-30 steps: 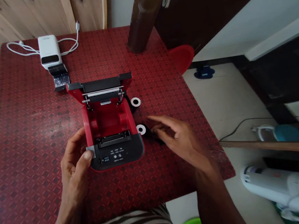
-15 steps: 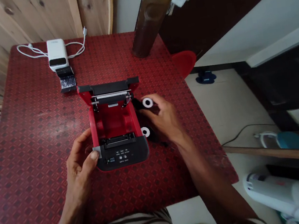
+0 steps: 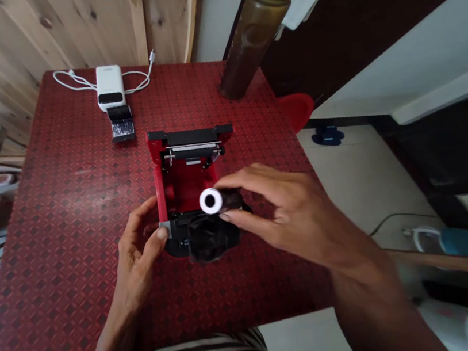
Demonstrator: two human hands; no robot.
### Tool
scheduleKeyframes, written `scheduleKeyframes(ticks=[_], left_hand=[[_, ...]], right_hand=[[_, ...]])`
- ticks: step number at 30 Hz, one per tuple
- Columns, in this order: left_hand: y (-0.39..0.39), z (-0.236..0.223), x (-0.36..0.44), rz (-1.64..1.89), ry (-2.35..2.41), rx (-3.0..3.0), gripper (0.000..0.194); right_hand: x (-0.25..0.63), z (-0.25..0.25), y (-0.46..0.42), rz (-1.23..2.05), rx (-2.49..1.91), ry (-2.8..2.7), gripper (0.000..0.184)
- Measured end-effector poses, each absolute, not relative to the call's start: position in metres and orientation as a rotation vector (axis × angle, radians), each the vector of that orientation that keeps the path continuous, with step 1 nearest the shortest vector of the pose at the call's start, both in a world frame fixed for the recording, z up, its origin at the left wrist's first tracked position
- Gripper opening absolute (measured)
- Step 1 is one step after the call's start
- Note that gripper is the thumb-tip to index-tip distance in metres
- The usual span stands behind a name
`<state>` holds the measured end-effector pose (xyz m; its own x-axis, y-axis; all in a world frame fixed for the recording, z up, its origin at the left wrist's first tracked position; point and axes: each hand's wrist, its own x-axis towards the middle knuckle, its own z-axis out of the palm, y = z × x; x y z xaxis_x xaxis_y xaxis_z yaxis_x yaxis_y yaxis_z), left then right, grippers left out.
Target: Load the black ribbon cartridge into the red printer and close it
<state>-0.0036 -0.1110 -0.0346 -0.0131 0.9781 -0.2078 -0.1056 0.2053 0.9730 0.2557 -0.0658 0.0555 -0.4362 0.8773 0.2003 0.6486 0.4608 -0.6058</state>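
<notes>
A red-and-black label printer (image 3: 161, 194) stands on the table with its lid raised, so its red inside shows. My left hand (image 3: 138, 256) grips its front left corner, thumb on top and fingers along the side. Above the printer's right side, my right hand (image 3: 291, 208) pinches a black ribbon roll (image 3: 210, 201) whose white core end faces left. Loose black ribbon (image 3: 212, 238) hangs crumpled below the roll and hides much of the front panel. Whether a second core is in this ribbon, I cannot tell.
Behind the printer lie a white power-bank-like device (image 3: 110, 85) with a cable and a small piece of black film (image 3: 121, 124). A tall brown bottle with a green lid (image 3: 247, 40) stands at the table's back right. A red stool (image 3: 296, 111) is beside the table (image 3: 70, 222).
My right hand has lifted the ribbon roll from beside the printer's right side and brought it left over the printer. My left hand still holds the printer's corner. The view has shifted slightly.
</notes>
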Motion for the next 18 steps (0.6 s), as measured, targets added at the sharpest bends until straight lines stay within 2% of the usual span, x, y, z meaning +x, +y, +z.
scheduleKeyframes(ticks=[5,12,18], left_hand=[[-0.111,-0.034,-0.005,1.117,1.228,0.996,0.059],[-0.109,-0.034,-0.004,1.126,1.195,0.988,0.057],[-0.111,-0.034,-0.004,1.113,1.220,0.979,0.057]], right_hand=[[0.208,0.041,-0.052,0.292,-1.493,-2.431,0.014],[0.193,0.032,-0.042,0.084,-1.593,-2.552,0.020],[0.187,0.023,-0.032,0.084,-1.573,-2.607,0.017]])
